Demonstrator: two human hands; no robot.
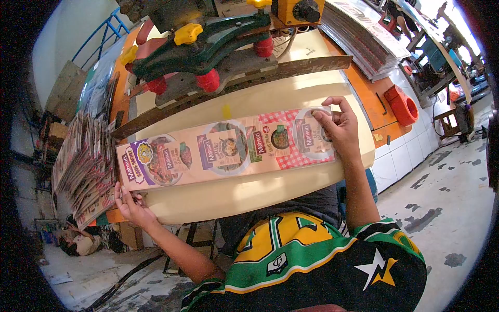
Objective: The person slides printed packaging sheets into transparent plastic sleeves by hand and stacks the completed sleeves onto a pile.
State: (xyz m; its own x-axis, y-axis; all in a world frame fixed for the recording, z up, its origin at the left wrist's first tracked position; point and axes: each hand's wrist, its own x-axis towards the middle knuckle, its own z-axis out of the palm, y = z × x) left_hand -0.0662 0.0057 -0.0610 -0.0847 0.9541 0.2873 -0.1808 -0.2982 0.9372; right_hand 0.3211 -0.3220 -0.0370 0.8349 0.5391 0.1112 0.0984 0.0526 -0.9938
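Note:
A long printed strip (pixel 193 156), marked "Mahsuri" with pictures of food dishes, lies across a cream board (pixel 239 195) in front of me. It looks glossy, with a red checked pattern near its right end. My right hand (pixel 340 127) is at that end, thumb and forefinger bent together at its upper corner. At the lower left corner is my left hand (pixel 136 209), its fingers apart and touching the strip's edge. Just beyond the strip, a long rusty metal bar (pixel 296 67) runs across under a dark green machine clamp (pixel 218 39).
Stacks of printed sheets stand at the left (pixel 86 161) and at the back right (pixel 364 39). On the orange table (pixel 371 101) at right are a red ring-shaped part (pixel 401 105) and a hex key (pixel 381 103). A person (pixel 80 242) is low at the far left.

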